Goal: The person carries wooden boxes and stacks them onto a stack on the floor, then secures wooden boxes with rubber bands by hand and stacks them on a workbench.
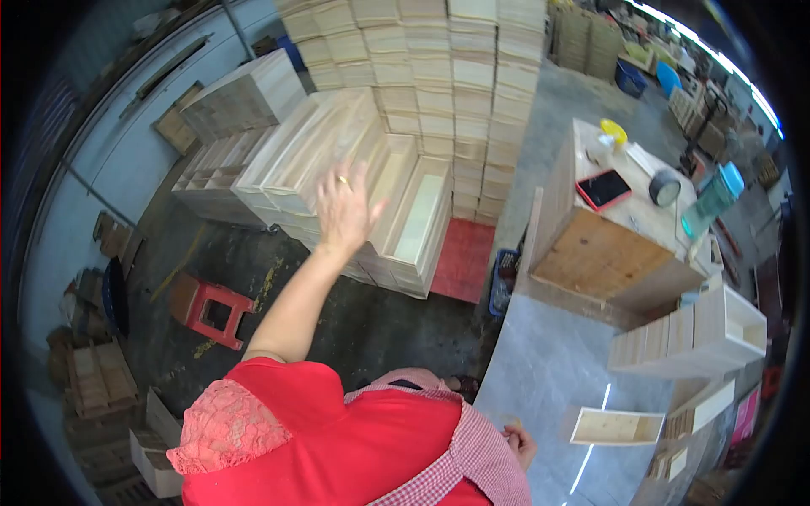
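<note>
**Pale wooden boxes (407,198) by a spread left hand (342,212)**

Long, light-grained and partly open-topped, they sit stacked at upper centre. The left grip is wide, contact unclear. At lower right, the right hand (521,444) is partly hidden beside the grey tabletop (540,363); its grip can't be told.

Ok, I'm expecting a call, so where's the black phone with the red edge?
The phone lies at upper right in the head view, on top of the wooden box, left of the translucent teal bottle.
</note>
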{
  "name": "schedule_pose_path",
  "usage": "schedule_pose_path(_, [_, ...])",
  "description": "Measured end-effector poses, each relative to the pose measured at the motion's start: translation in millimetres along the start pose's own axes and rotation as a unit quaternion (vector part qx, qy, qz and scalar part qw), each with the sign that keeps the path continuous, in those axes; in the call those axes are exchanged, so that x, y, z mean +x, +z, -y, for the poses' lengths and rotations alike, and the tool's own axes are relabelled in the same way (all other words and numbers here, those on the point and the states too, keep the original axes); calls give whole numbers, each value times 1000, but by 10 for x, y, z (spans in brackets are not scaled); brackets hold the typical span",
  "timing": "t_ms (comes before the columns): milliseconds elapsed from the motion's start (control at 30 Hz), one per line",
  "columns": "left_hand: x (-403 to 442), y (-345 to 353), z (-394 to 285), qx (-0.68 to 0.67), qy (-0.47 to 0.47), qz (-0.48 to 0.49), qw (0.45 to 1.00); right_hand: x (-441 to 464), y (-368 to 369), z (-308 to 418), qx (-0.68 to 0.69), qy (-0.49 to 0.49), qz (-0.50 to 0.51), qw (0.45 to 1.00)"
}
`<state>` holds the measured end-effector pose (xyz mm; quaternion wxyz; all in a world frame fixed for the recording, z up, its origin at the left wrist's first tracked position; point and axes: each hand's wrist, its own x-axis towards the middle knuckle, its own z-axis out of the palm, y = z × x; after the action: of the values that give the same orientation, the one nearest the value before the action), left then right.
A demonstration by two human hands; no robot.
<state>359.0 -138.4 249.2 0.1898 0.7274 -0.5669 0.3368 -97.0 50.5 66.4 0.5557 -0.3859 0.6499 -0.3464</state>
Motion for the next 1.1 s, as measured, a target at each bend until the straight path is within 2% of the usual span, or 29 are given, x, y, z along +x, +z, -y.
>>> schedule_pose_path(100, [366, 87, 586, 45, -140, 102, 984, 62, 57, -148, -14, -1, 5, 1000])
schedule_pose_path(167, [568, 336, 958, 46, -228, 306, 923, 121, 120, -193, -26, -2, 12, 1000])
schedule_pose_path(267, [626, 716, 1378, 0, -263, 367, 892, 169, 223, -108, -47, -9, 26, 998])
schedule_pose_path(333, [638, 653, 1431, -15, -270, 346, 898, 191, 261, -15, -57, -26, 37, 997])
schedule_pose_path(433, [628, 160, 1301, -66, -271, 289, 916, 183, 288, 153, -49, -53, 30, 997])
schedule_pose_path(500, [492, -215, 1430, -249, -182, 261, 915, 202, 267, 265, -59, -96, 28, 993])
schedule_pose_path(533, [393, -516, 1371, -361, -141, 260, 884, 215, 260, 334, -64, -114, 25, 991])
schedule_pose_path(600, [143, -1013, 1119, -545, -154, 345, 748, 307, 302, 570, -66, -274, -28, 959])
schedule_pose_path(633, [-16, -1038, 1047, -581, -140, 406, 692, 280, 296, 812, -51, -282, -20, 958])
schedule_pose_path(667, [-158, -990, 937, -594, -119, 492, 625, 238, 329, 1078, -36, -341, -52, 938])
schedule_pose_path(733, [-320, -911, 472, -564, -11, 617, 548, 233, 257, 1410, 87, -407, -92, 904])
schedule_pose_path(767, [-401, -764, 270, -560, 44, 670, 485, 156, 139, 1502, 72, -421, -103, 898])
schedule_pose_path(800, [-462, -582, 86, -518, 93, 723, 448, 95, 7, 1599, 58, -436, -110, 891])
schedule_pose_path(867, [-618, -340, -145, -538, 70, 763, 352, 6, -245, 1553, -13, -448, -105, 888])
schedule_pose_path(933, [-658, -107, -282, -515, 59, 802, 296, -133, -533, 1333, -125, -418, -87, 895])
schedule_pose_path(967, [-656, -68, -373, -501, 52, 822, 268, -215, -485, 1315, -124, -428, -154, 882])
schedule_pose_path(1067, [-566, -224, -1068, -499, 302, 683, 441, -310, -332, 962, -8, -354, -245, 903])
schedule_pose_path(1100, [-622, -277, -1332, -525, 332, 633, 463, -363, -220, 987, 28, -326, -255, 910])
